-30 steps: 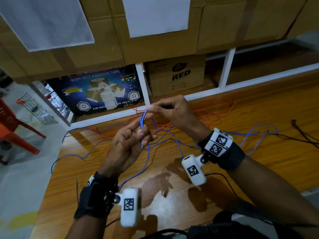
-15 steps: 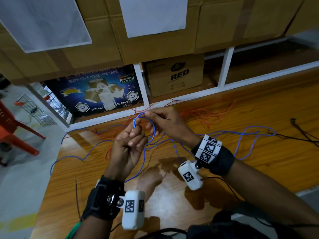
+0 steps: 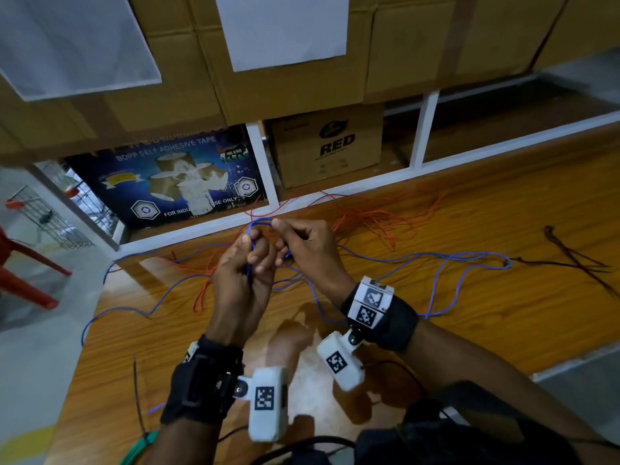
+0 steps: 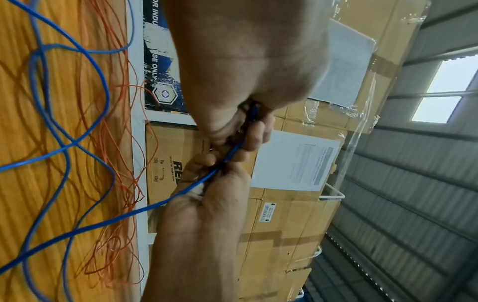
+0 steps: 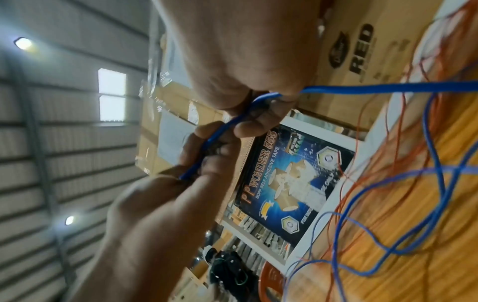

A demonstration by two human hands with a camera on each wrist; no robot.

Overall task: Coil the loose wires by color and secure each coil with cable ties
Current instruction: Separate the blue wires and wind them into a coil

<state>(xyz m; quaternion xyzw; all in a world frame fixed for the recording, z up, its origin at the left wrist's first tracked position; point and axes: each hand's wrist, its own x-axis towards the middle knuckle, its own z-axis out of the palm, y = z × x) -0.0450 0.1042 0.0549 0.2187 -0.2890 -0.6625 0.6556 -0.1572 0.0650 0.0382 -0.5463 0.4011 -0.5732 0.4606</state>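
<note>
Pinching thin blue wire [image 3: 265, 223] into a loop: both hands [image 3: 241, 280].

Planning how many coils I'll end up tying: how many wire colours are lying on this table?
4: blue wire across the middle and in both hands, orange wire at the back, dark wire far right, green wire at the near left edge. More may be hidden.

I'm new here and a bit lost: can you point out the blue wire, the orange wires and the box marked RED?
blue wire [image 3: 439, 285]: head view, a loose run on the table.
orange wires [image 3: 369, 218]: head view, the tangled bunch.
box marked RED [image 3: 327, 151]: head view, its printed front.
</note>
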